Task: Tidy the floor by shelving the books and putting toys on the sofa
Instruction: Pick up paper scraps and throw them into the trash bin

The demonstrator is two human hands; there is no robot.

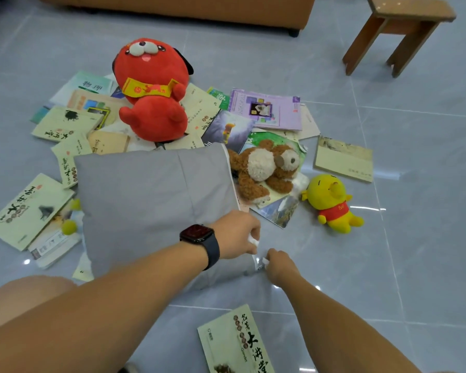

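A grey pillow (pixel 151 200) lies on a scatter of books (pixel 65 122) on the tiled floor. My left hand (pixel 237 235), with a dark watch on its wrist, grips the pillow's near right edge. My right hand (pixel 279 262) pinches the same edge just below it. A big red plush dog (pixel 152 92) sits on the books behind the pillow. To the right lie a brown teddy dog (pixel 264 168) and a yellow bear in a red shirt (pixel 331 203). One green-covered book (pixel 234 343) lies near my arms.
The orange sofa (pixel 199 9) runs along the top of the view. A wooden stool (pixel 396 30) stands at the upper right. A purple book (pixel 267 109) and a pale book (pixel 345 160) lie right of the pile. My knee (pixel 24 292) shows at the lower left.
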